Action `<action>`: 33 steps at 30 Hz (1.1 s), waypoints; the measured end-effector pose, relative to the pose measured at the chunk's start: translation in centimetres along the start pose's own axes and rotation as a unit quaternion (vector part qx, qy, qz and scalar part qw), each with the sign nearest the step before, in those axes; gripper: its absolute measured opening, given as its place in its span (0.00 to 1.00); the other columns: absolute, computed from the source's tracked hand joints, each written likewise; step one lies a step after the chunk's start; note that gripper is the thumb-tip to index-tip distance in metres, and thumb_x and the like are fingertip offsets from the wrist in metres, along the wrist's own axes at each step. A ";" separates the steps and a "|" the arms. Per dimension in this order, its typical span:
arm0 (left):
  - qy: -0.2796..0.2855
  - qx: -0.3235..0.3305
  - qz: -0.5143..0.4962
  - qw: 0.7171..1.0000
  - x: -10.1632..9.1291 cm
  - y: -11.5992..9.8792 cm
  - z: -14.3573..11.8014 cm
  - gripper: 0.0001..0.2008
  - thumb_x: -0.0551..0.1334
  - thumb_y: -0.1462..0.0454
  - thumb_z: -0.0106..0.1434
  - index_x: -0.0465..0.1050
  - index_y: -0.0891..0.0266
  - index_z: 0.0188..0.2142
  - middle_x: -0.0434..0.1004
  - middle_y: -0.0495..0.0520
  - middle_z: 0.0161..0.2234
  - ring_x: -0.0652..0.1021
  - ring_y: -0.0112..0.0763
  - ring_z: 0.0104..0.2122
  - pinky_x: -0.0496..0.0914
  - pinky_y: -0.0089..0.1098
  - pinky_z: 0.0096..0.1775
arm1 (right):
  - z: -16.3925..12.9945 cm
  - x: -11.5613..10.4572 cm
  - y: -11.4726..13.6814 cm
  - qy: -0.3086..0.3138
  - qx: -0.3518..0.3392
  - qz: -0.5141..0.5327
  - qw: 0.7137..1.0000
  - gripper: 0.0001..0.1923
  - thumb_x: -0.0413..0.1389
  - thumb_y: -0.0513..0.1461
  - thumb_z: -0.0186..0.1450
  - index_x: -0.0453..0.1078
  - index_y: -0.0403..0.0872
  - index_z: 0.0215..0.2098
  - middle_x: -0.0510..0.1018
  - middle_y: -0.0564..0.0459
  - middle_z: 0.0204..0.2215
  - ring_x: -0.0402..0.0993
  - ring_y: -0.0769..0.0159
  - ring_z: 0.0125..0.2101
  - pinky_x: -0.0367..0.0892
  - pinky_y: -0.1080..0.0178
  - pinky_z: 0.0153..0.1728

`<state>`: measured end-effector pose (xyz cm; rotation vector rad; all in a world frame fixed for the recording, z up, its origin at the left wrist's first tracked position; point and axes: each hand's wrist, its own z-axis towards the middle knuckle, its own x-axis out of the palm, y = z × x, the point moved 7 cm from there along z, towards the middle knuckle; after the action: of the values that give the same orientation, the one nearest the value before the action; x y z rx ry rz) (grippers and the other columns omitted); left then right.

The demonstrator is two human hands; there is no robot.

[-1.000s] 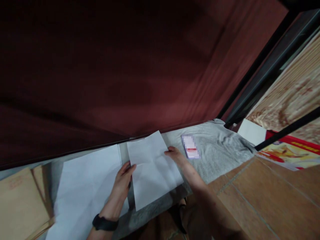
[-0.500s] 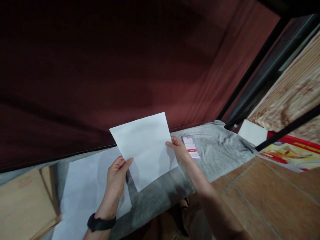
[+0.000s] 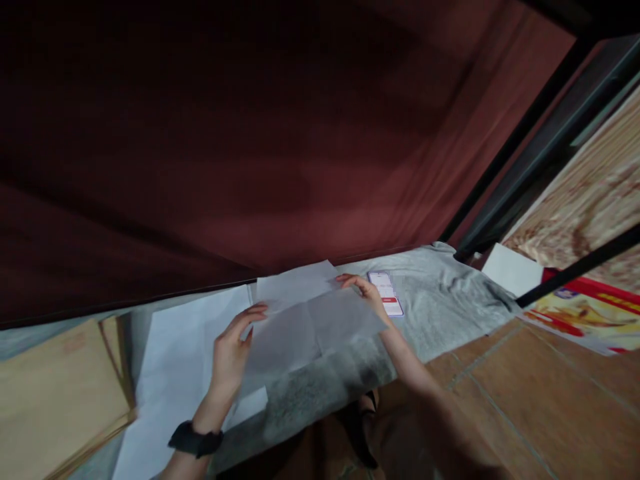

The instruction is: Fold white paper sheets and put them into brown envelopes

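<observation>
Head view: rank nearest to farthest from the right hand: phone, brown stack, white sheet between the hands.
1. White sheet: at the right hand.
2. Phone: just to its right.
3. Brown stack: far left, past the left hand.

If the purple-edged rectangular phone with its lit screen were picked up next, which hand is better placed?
Probably the right hand: it is beside the phone, partly overlapping it in this view. The left hand is over at the left edge of the creased white paper sheet, farther away.
</observation>
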<state>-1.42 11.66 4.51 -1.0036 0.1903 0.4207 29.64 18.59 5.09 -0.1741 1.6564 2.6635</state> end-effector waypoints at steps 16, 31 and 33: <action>0.384 0.050 0.209 0.898 5.3 3.5 -6.6 0.36 0.58 0.73 0.61 0.63 0.50 0.68 0.59 0.53 0.71 0.61 0.41 0.70 0.58 0.47 0.69 | -9.6 2.7 -3.1 0.356 -0.023 -0.393 0.848 0.33 0.55 0.32 0.67 0.63 0.52 0.70 0.58 0.46 0.72 0.52 0.54 0.71 0.52 0.46 0.70; 0.454 0.041 0.195 0.868 4.9 1.6 -8.4 0.32 0.60 0.69 0.63 0.68 0.39 0.64 0.63 0.47 0.69 0.60 0.43 0.71 0.41 0.58 0.71 | -12.4 2.7 -1.8 0.415 -0.016 -0.319 0.852 0.24 0.58 0.37 0.70 0.71 0.55 0.64 0.66 0.49 0.68 0.62 0.58 0.67 0.51 0.50 0.70; 0.458 0.031 0.177 0.871 4.7 1.6 -8.2 0.30 0.61 0.68 0.63 0.70 0.41 0.63 0.64 0.49 0.69 0.61 0.44 0.70 0.41 0.58 0.71 | -12.2 2.5 -1.8 0.407 -0.011 -0.308 0.860 0.23 0.57 0.36 0.70 0.73 0.55 0.62 0.68 0.49 0.67 0.64 0.58 0.66 0.52 0.51 0.70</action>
<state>2.41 6.63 -2.72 -1.0419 1.2550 0.2331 28.39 8.36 -2.12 -1.6933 1.3037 2.1743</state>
